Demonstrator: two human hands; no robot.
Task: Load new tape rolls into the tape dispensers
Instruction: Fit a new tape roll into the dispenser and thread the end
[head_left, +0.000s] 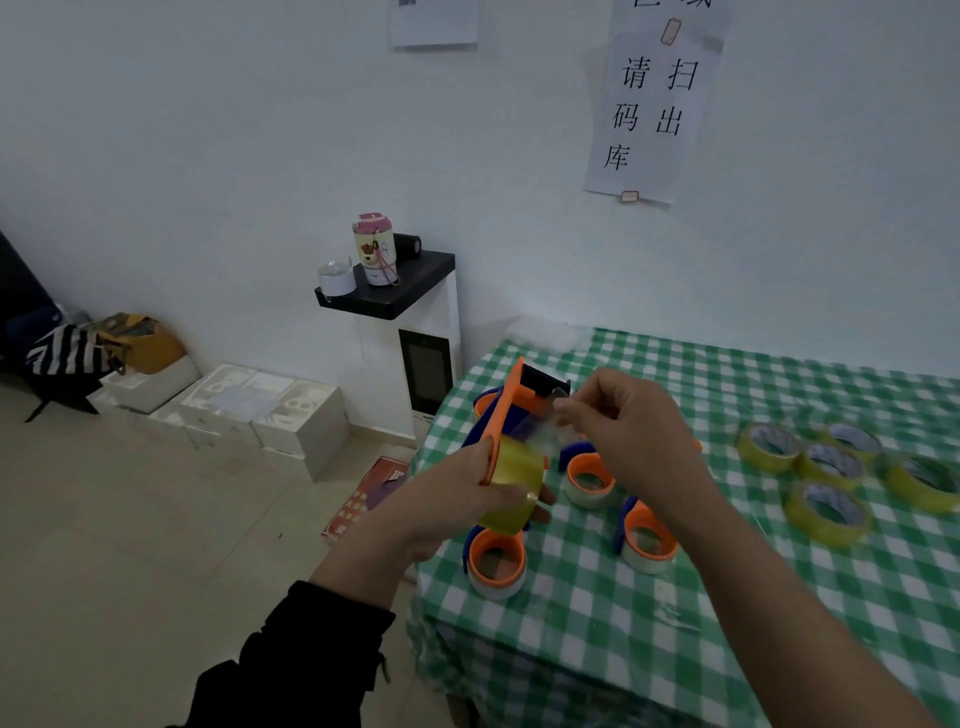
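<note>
Thumb and forefinger of the right hand (628, 431) pinch the loose clear tape end (545, 440), blurred, just below the orange dispenser (511, 402)'s black head. The left hand (462, 493) grips that dispenser, fingers curled round the yellowish tape roll (514, 480) seated in it. To the dispenser's right, spare rolls (826, 512) lie on the checked table (727, 597).

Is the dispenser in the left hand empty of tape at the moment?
No, a yellowish tape roll sits in the dispenser that the left hand grips.
</note>
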